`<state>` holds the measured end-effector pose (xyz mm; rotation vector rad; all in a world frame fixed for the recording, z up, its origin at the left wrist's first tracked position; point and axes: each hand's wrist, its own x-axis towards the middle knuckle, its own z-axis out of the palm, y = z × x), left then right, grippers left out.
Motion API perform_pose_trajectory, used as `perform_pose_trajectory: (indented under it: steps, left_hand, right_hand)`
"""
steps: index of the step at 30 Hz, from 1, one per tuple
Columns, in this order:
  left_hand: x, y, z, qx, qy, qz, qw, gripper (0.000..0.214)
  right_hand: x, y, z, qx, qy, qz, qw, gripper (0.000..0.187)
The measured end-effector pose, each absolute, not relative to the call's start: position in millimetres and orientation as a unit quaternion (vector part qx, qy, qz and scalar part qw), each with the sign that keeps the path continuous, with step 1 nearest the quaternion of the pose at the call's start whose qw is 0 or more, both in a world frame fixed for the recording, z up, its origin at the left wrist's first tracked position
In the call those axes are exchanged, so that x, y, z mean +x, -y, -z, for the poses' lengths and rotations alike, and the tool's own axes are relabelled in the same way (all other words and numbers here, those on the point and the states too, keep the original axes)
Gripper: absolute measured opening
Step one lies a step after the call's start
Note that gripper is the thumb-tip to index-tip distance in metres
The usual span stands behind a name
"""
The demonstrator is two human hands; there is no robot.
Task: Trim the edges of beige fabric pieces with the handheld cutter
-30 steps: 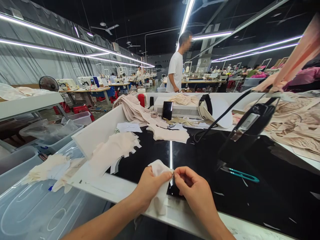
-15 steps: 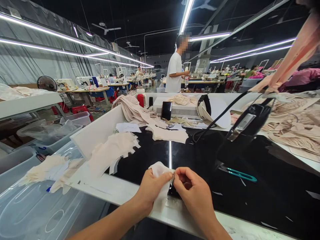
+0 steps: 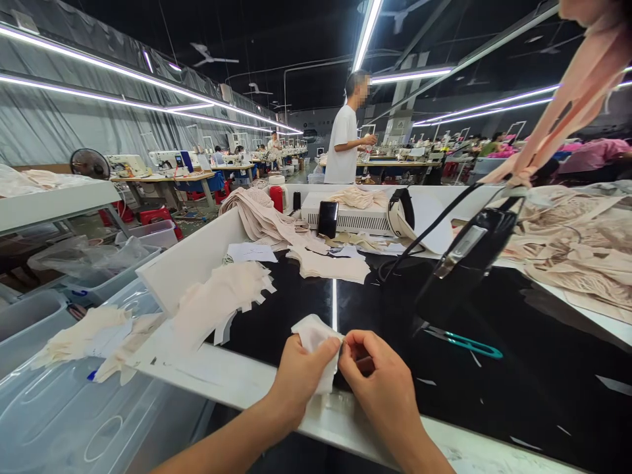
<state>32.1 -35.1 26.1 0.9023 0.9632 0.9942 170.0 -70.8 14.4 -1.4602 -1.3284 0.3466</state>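
Little changes at the fingers over the last second: the left hand [image 3: 303, 368] keeps the pale cloth piece [image 3: 313, 331] clamped between thumb and bent fingers, and the right hand [image 3: 382, 378] stays pinched, thumb against forefinger, on what looks like the cloth's edge, its other fingers loosely curled; what else, if anything, those tips nip is too small to tell. Less of the cloth shows below the left thumb than a second ago, so it seems gathered up while the work stays on that one edge. The piece is held over the near side of the black worktop [image 3: 444, 385], well apart from the turquoise snips [image 3: 469, 343]. Among the containers, the large clear bin [image 3: 44, 421] on the left has loose cloth pieces [image 3: 81, 332] at its far end, whether on a lid or inside I cannot tell; behind it, a smaller bin [image 3: 108, 288] holds crumpled clear plastic [image 3: 131, 253]
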Motion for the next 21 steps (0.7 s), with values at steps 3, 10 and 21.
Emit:
perform_pose_trajectory:
  steps: [3,10,21]
  left_hand:
    - [37,38,-21,0.391,-0.42,-0.463,0.675,0.054]
    - [47,45,-17,0.363,-0.417,-0.489,0.675,0.056]
    - [43,42,-24,0.339,-0.429,-0.559,0.623,0.068]
  right_hand:
    - [168,70,-17,-0.624,0.535,-0.152,0.549,0.023]
    - [169,70,-13,-0.643,0.503,-0.172,0.552,0.024]
    - [191,72,4,-0.659,0.416,-0.264,0.568,0.037]
